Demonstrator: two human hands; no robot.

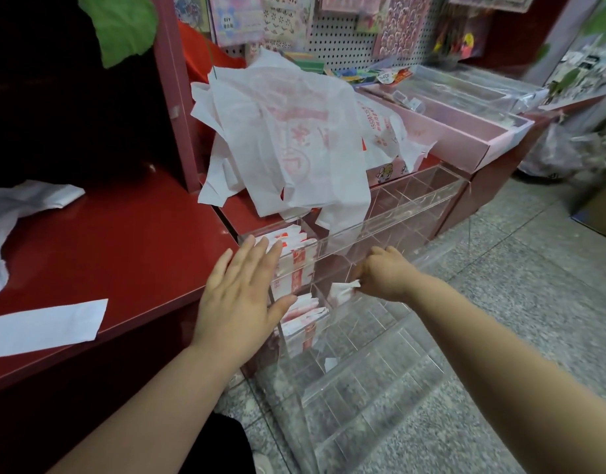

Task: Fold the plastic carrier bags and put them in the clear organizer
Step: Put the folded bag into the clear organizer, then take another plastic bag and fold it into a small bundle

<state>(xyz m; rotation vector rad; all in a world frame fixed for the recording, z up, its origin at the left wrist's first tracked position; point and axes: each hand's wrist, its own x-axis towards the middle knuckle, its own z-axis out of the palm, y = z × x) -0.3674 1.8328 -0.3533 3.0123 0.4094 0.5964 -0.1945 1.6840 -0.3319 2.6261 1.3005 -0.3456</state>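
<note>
A clear organizer (pixel 414 213) with many compartments stands on the floor against the red counter. Its left compartments hold folded white-and-red carrier bags (pixel 300 261). My left hand (pixel 240 295) lies flat, fingers spread, against the organizer's left front. My right hand (pixel 383 273) is closed on a small folded bag (pixel 342 290), pressing it into a middle compartment. A heap of unfolded white carrier bags (pixel 288 131) with red print lies on the shelf above and hangs over the organizer's top.
A red counter (pixel 124 248) to the left carries a flat white strip (pixel 45 328) and a loose white bag (pixel 24 203). Pink trays (pixel 465 138) and clear boxes (pixel 465 85) sit at the back right under a pegboard. Speckled floor (pixel 517 268) stretches right.
</note>
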